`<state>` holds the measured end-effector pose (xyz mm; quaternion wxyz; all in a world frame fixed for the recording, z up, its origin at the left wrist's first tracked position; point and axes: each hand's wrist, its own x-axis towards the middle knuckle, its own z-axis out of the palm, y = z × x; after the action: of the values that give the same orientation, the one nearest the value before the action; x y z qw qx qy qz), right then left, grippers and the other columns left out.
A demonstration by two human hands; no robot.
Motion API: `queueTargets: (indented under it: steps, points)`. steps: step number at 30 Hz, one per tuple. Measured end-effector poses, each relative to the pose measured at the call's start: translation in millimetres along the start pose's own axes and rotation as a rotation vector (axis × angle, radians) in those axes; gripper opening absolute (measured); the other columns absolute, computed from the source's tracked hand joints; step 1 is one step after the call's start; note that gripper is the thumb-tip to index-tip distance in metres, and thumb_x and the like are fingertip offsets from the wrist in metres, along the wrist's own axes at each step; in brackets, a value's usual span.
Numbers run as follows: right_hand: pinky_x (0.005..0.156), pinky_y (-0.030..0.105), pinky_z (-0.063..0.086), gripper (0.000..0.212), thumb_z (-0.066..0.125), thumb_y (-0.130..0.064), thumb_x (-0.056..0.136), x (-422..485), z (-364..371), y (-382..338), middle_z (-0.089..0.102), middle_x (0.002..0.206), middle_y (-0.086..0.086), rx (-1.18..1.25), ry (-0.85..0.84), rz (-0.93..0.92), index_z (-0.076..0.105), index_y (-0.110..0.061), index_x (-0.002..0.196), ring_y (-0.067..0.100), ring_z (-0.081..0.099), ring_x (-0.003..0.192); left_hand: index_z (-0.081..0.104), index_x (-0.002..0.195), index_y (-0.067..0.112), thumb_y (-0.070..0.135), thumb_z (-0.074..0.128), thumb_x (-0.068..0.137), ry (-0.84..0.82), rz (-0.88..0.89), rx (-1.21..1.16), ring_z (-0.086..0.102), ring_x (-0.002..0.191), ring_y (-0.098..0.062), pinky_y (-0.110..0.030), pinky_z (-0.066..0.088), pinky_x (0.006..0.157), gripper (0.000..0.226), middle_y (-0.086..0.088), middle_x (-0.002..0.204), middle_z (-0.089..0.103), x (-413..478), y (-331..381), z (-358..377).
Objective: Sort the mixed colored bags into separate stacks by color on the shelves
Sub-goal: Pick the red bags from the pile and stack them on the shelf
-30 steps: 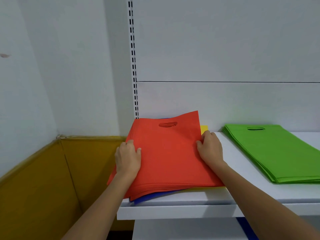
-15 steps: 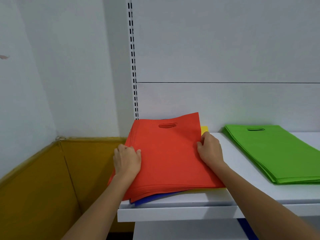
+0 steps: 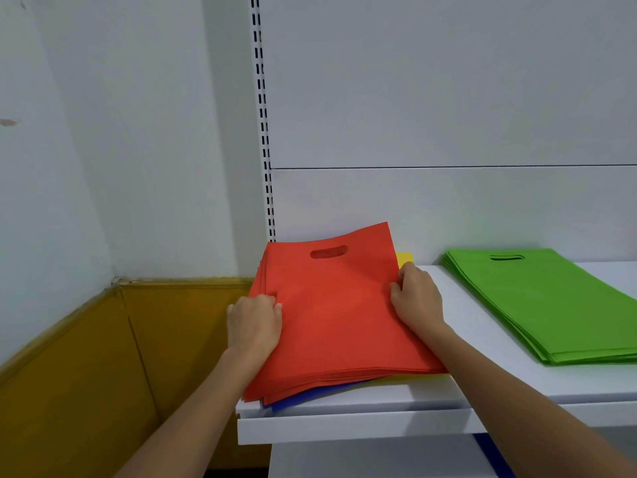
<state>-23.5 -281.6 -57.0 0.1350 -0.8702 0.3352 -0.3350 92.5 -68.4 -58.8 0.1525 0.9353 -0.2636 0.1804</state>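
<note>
Fingers of left hand (image 3: 255, 326) & right hand (image 3: 417, 300) grip L/R edges of red bags (image 3: 337, 322), piled over blue bag (image 3: 310, 396) & yellow bag (image 3: 405, 260) on shelf (image 3: 379, 426); green bags (image 3: 551, 305) lie right, apart.

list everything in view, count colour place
orange-red flat fabric bags: one stack, orange-red, shelf's left end
blue fabric bag: at least one, blue, under that stack
yellow fabric bag: at least one, yellow, under that stack
green flat fabric bags: one stack, green, right of shelf
white shelf: one, white, under both piles
ochre wall panel: one, ochre, lower left
left hand: one, grips stack's left edge
right hand: one, grips stack's right edge
</note>
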Motion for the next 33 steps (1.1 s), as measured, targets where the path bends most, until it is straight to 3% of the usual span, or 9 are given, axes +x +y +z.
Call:
queueTargets:
  steps: [6,9,12,17,19,22,24,30,33]
  points:
    - [0.072,0.039,0.039,0.006,0.047,-0.011,0.089,-2,-1,-2,0.058,0.098,0.016,-0.017,-0.002,-0.01,0.042,-0.008,0.089,0.034,0.05,0.094,0.061,0.113,0.018,0.029,0.038,0.099,0.054,0.038,0.153,0.055,0.104,-0.023,-0.033,0.037,0.086,0.03,-0.004,0.106,0.066,-7,9,-6]
    - [0.074,0.041,0.04,0.01,0.047,-0.01,0.089,-2,-2,-2,0.057,0.099,0.017,0.036,0.025,-0.017,0.048,-0.002,0.095,0.035,0.052,0.092,0.05,0.128,0.014,0.025,0.046,0.096,0.057,-0.032,-0.141,0.058,0.106,-0.03,-0.037,0.043,0.087,0.034,-0.012,0.114,0.064,-6,8,-7]
    - [0.075,0.04,0.038,0.011,0.048,-0.008,0.09,-2,-4,-4,0.056,0.1,0.018,0.129,0.037,-0.021,0.047,0.0,0.098,0.037,0.052,0.091,0.049,0.126,0.012,0.024,0.057,0.09,0.008,-0.177,-0.472,0.056,0.109,-0.035,-0.037,0.043,0.091,0.04,-0.017,0.117,0.062,-1,3,-10]
    - [0.077,0.035,0.037,0.036,0.049,0.001,0.087,-7,-16,-11,0.058,0.107,0.019,0.314,0.066,-0.032,0.043,-0.003,0.123,0.036,0.054,0.098,0.049,0.125,0.007,0.023,0.072,0.079,-0.168,-0.306,-0.57,0.053,0.117,-0.029,-0.031,0.041,0.092,0.054,-0.015,0.125,0.058,7,-4,-27]
    - [0.083,0.032,0.039,0.044,0.05,0.001,0.086,-5,-20,-12,0.062,0.109,0.016,0.306,0.027,-0.019,0.048,-0.009,0.129,0.033,0.056,0.1,0.051,0.128,0.009,0.018,0.074,0.077,-0.168,-0.279,-0.555,0.052,0.119,-0.026,-0.028,0.038,0.095,0.057,-0.012,0.128,0.057,8,-4,-32]
    - [0.094,0.024,0.039,0.033,0.051,-0.002,0.085,4,-29,-12,0.066,0.116,0.008,0.324,-0.105,0.124,0.067,-0.011,0.112,0.023,0.057,0.11,0.063,0.114,0.013,0.013,0.071,0.078,-0.091,-0.228,-0.568,0.053,0.117,-0.024,-0.025,0.035,0.097,0.037,-0.011,0.124,0.06,8,-5,-34]
    - [0.093,0.022,0.039,0.03,0.051,-0.001,0.085,10,-35,-14,0.066,0.116,0.007,0.308,-0.163,0.153,0.07,-0.009,0.106,0.022,0.057,0.112,0.066,0.111,0.012,0.014,0.068,0.082,-0.092,-0.191,-0.528,0.054,0.116,-0.024,-0.025,0.035,0.096,0.03,-0.012,0.121,0.062,6,-6,-35]
    - [0.086,0.021,0.041,0.032,0.048,0.002,0.085,8,-55,-4,0.067,0.113,0.01,0.258,-0.147,0.139,0.071,-0.008,0.105,0.023,0.059,0.109,0.068,0.108,0.008,0.009,0.059,0.087,-0.066,-0.076,-0.521,0.058,0.107,-0.024,-0.022,0.035,0.088,0.023,-0.013,0.111,0.067,2,8,-36]
    - [0.09,0.022,0.041,0.032,0.047,0.0,0.084,6,-68,13,0.067,0.114,0.01,0.213,-0.098,0.101,0.07,-0.007,0.106,0.023,0.058,0.111,0.069,0.108,0.01,0.01,0.061,0.086,-0.051,-0.015,-0.528,0.059,0.101,-0.024,-0.023,0.037,0.085,0.024,-0.012,0.108,0.068,1,25,-39]
